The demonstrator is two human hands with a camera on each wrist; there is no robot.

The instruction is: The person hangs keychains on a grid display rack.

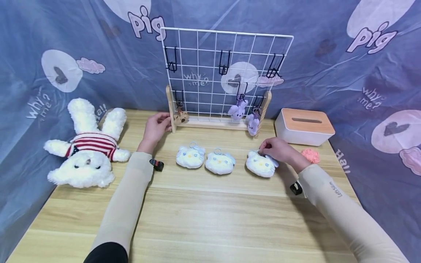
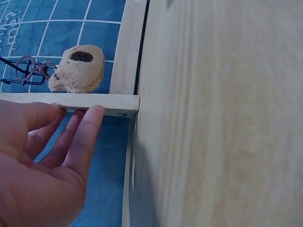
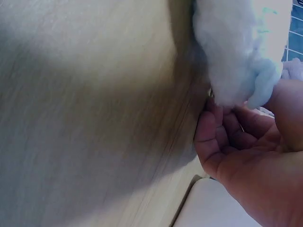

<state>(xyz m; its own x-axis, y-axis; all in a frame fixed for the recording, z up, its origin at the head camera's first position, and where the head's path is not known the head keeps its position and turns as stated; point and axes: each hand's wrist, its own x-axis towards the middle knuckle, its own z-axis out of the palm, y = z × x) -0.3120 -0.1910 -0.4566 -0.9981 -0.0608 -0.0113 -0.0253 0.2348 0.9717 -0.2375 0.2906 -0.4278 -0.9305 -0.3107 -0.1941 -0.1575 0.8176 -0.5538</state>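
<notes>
My right hand (image 1: 279,150) pinches the top of a white plush keychain (image 1: 260,165) with a cat face and blue bow, at the right of the table. In the right wrist view its fingertips meet at the plush's edge; the ring is hidden. My left hand (image 1: 156,128) touches the left wooden post (image 2: 90,101) of a white grid rack (image 1: 210,78) with extended fingers. Beside that post hangs a brown plush keychain (image 1: 180,117) on a black hook. Two more white plush keychains, a left one (image 1: 190,157) and a middle one (image 1: 220,163), lie in front of the rack.
Purple plush keychains (image 1: 238,110) hang at the rack's lower right; black hooks (image 1: 224,64) sit higher. A tissue box (image 1: 304,128) and a pink item (image 1: 310,155) are at the right. A white plush toy (image 1: 90,146) in a striped top lies left.
</notes>
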